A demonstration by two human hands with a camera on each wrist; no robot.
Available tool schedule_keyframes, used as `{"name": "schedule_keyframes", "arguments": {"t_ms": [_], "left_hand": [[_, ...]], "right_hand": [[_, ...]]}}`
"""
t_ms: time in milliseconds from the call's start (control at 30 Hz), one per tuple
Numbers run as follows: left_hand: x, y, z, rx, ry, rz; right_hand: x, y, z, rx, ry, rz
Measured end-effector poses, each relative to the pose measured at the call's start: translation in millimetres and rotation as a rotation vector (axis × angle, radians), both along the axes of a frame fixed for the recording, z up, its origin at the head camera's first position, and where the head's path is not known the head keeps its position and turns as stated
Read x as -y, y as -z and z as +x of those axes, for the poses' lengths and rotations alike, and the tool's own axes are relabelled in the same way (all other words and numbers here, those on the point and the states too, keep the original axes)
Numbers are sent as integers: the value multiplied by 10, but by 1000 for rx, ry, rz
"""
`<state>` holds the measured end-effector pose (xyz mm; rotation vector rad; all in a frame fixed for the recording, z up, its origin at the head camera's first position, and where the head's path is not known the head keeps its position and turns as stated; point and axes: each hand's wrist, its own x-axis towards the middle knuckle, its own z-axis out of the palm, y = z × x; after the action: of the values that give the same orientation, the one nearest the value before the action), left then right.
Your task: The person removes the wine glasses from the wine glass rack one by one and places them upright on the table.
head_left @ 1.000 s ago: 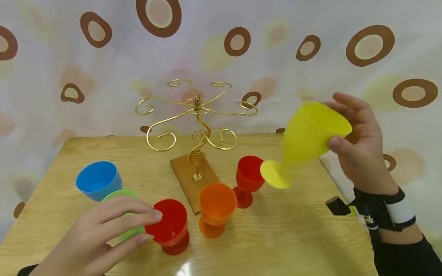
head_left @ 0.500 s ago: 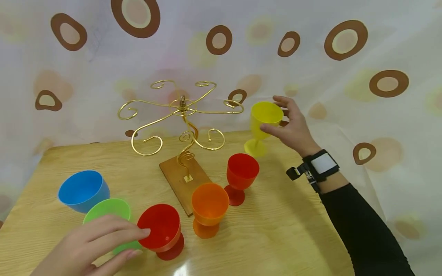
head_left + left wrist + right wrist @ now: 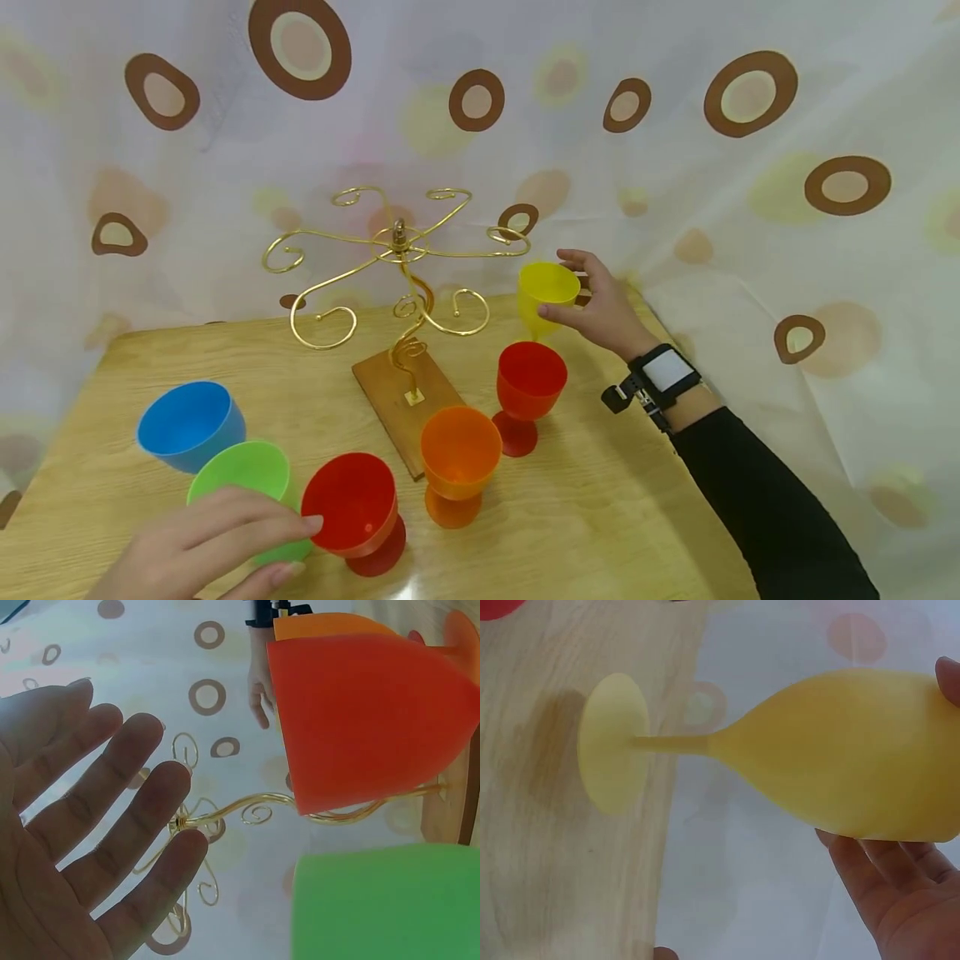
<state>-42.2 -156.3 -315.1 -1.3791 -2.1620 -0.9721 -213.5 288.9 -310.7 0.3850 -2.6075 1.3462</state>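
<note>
My right hand [image 3: 600, 310] holds a yellow plastic goblet [image 3: 546, 292] by its bowl at the back right of the table, thumb on the near side and fingers behind. The goblet is upright. Its foot [image 3: 615, 742] shows in the right wrist view; whether it touches the table I cannot tell. At the front left, my left hand [image 3: 206, 542] hovers with fingers extended, holding nothing. Near it stand a red goblet [image 3: 356, 508] and a green goblet [image 3: 251, 471], which it partly hides in the head view. The left wrist view shows its fingers [image 3: 142, 817] apart from both.
A gold wire stand with curled arms [image 3: 400, 242] rises from a wooden base [image 3: 382, 387] mid-table. An orange goblet [image 3: 459, 454] and another red goblet [image 3: 531, 383] stand right of it. A blue cup [image 3: 191, 425] is at left. A patterned curtain [image 3: 585, 167] hangs behind.
My right hand has carried the yellow goblet from the right toward the back right, righting it from a tilt and lowering it behind the farther red goblet. My left hand stays near the front goblets.
</note>
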Motion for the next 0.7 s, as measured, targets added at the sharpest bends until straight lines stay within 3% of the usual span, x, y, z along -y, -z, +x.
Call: {"name": "schedule_keyframes", "arguments": {"t_ms": [200,700], "left_hand": [[-24,48,55,37,-54,-36],[-51,28,2,46,-52,-41]], "right_hand": [[19,126,9,46,-15,10],[-100,573,-194,54,-9,1]]}}
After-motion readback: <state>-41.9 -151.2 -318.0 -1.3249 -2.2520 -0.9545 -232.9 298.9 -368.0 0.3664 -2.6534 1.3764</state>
